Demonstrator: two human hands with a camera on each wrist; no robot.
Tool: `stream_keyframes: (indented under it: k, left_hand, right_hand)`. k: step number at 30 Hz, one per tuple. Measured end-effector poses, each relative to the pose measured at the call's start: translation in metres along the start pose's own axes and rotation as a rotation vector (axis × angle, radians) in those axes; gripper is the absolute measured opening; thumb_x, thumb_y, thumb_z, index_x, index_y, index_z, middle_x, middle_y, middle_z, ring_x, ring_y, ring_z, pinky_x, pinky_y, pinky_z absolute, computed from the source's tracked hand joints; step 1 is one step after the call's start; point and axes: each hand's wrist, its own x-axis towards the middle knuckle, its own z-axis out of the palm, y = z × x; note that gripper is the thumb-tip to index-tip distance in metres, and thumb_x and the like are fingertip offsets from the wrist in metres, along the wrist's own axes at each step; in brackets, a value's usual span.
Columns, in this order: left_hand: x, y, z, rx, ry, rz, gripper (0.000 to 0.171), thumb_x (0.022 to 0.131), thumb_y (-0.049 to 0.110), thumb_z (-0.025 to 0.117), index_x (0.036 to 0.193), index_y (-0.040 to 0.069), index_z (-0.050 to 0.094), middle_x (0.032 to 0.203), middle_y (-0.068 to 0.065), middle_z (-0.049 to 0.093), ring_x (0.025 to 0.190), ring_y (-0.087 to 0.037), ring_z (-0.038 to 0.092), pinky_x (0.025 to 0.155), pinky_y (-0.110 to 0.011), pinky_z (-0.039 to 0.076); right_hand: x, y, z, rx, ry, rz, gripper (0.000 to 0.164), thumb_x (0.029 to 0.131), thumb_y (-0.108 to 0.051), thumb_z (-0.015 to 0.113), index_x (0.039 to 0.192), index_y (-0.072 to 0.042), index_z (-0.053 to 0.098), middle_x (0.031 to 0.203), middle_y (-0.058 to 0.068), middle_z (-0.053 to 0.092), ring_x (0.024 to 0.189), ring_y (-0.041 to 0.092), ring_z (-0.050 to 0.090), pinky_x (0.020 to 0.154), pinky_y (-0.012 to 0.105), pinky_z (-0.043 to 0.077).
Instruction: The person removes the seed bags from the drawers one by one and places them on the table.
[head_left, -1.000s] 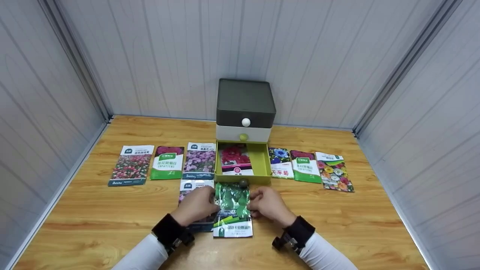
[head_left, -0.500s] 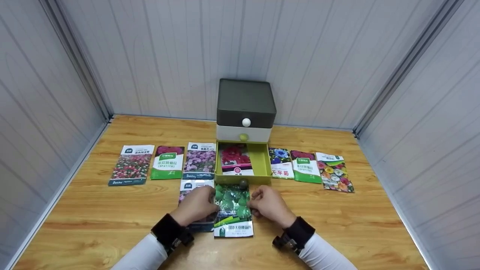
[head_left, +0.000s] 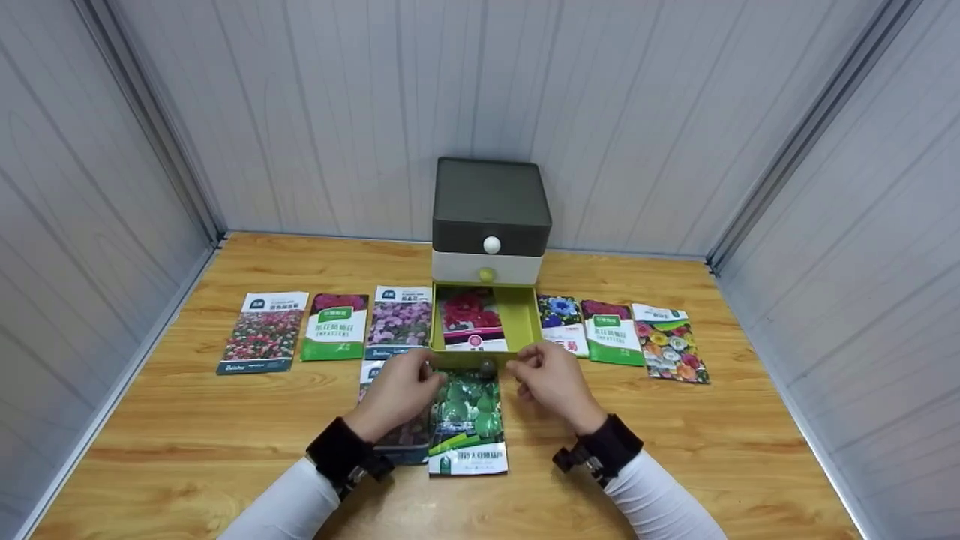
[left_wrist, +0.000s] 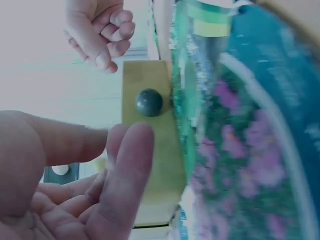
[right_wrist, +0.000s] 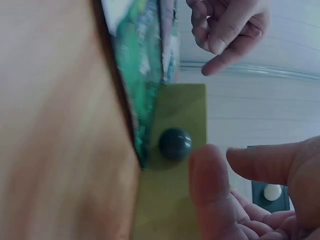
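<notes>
Both hands hold nothing. My left hand (head_left: pixel 400 391) hovers at the left front corner of the pulled-out olive drawer (head_left: pixel 486 358), above a purple-flower seed packet (head_left: pixel 405 439). My right hand (head_left: pixel 556 381) is at the drawer's right front corner, thumb and fingertips near its rim. In the wrist views, thumb and fingers stand apart in front of the drawer's face, beside its dark round knob (left_wrist: pixel 149 102). Contact with the rim cannot be told. A green-leaf seed packet (head_left: pixel 469 424) lies flat between the hands. Inside the drawer lies a red-flower seed packet (head_left: pixel 471 319), on the left.
Behind the drawer rises the small chest (head_left: pixel 491 195), its dark upper and white middle drawers (head_left: pixel 454 266) pushed in. Several seed packets lie in a row at the left, among them a red-flower one (head_left: pixel 262 334). More lie at the right, including a multicoloured one (head_left: pixel 670 345). Walls enclose the table.
Both hands have let go of the green-leaf packet and moved forward to the drawer's front corners. The packet lies flat, smoother than before, just in front of the drawer.
</notes>
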Motion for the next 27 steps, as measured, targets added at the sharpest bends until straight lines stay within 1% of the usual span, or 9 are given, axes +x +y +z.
stream_keyframes:
  k: [4,8,10,12,16,19,22,24,27]
  left_hand:
    - [0.011,0.013,-0.003,-0.009,0.071,0.016,0.031,0.106,0.011,0.073,0.135,-0.002,0.072,0.098,-0.004,0.072,0.084,-0.018,0.067,0.076,-0.04,0.061]
    - [0.026,0.025,-0.006,-0.011,0.107,0.034,0.031,0.107,0.006,0.068,0.136,-0.004,0.07,0.111,-0.011,0.075,0.101,-0.026,0.072,0.088,-0.044,0.064]
    - [0.033,0.032,-0.007,-0.013,0.107,0.034,0.032,0.107,0.003,0.066,0.137,-0.006,0.069,0.118,-0.015,0.075,0.109,-0.03,0.072,0.095,-0.047,0.063]
    - [0.039,0.038,-0.008,-0.008,0.089,0.02,0.033,0.107,0.003,0.065,0.138,-0.006,0.068,0.124,-0.018,0.074,0.117,-0.033,0.071,0.101,-0.048,0.061]
    - [0.052,0.048,-0.008,0.011,0.03,-0.001,0.037,0.109,0.007,0.063,0.143,-0.007,0.065,0.133,-0.021,0.072,0.124,-0.036,0.069,0.108,-0.052,0.058]
    - [0.064,0.05,-0.006,0.018,-0.006,-0.021,0.039,0.11,0.009,0.062,0.145,-0.008,0.064,0.136,-0.024,0.071,0.125,-0.038,0.068,0.109,-0.053,0.057]
    - [0.075,0.05,-0.003,0.014,-0.029,-0.052,0.039,0.11,0.011,0.062,0.143,-0.009,0.064,0.136,-0.024,0.071,0.121,-0.037,0.069,0.107,-0.051,0.058]
    - [0.081,0.049,-0.002,0.018,-0.042,-0.07,0.037,0.11,0.011,0.062,0.141,-0.009,0.066,0.132,-0.023,0.073,0.113,-0.033,0.07,0.102,-0.049,0.059]
    - [0.089,0.047,-0.001,0.024,-0.072,-0.095,0.034,0.111,0.012,0.059,0.136,-0.009,0.069,0.119,-0.018,0.074,0.094,-0.026,0.067,0.087,-0.042,0.059]
  right_hand:
    - [0.011,-0.01,-0.003,0.003,0.033,-0.013,0.029,0.101,-0.009,0.081,0.122,0.007,0.069,0.092,0.023,0.075,0.073,0.044,0.077,0.067,0.052,0.068]
    - [0.025,-0.019,-0.005,-0.085,0.063,-0.053,0.028,0.102,-0.013,0.081,0.12,0.006,0.071,0.086,0.012,0.074,0.067,0.037,0.076,0.059,0.041,0.065]
    - [0.032,-0.024,-0.006,-0.144,0.072,-0.066,0.029,0.102,-0.016,0.081,0.119,0.005,0.072,0.085,0.007,0.073,0.064,0.029,0.074,0.057,0.035,0.061]
    - [0.04,-0.027,-0.007,-0.199,0.073,-0.073,0.031,0.103,-0.019,0.081,0.12,0.004,0.073,0.087,0.007,0.074,0.066,0.021,0.071,0.059,0.033,0.059]
    - [0.06,-0.031,-0.008,-0.291,0.066,-0.07,0.033,0.102,-0.019,0.081,0.122,0.005,0.072,0.097,0.011,0.076,0.079,0.022,0.072,0.072,0.04,0.062]
    - [0.074,-0.03,-0.008,-0.365,0.062,-0.05,0.033,0.1,-0.018,0.084,0.122,0.005,0.073,0.104,0.014,0.077,0.092,0.029,0.073,0.084,0.046,0.063]
    - [0.084,-0.03,-0.007,-0.418,0.036,-0.024,0.037,0.098,-0.019,0.086,0.123,0.005,0.073,0.11,0.018,0.077,0.102,0.034,0.074,0.093,0.049,0.062]
    - [0.09,-0.029,-0.006,-0.449,0.003,-0.013,0.041,0.098,-0.02,0.086,0.126,0.008,0.073,0.115,0.021,0.078,0.106,0.038,0.074,0.097,0.051,0.061]
    - [0.097,-0.028,-0.005,-0.495,-0.041,0.01,0.048,0.099,-0.022,0.084,0.133,0.01,0.071,0.126,0.024,0.076,0.116,0.041,0.073,0.104,0.052,0.06]
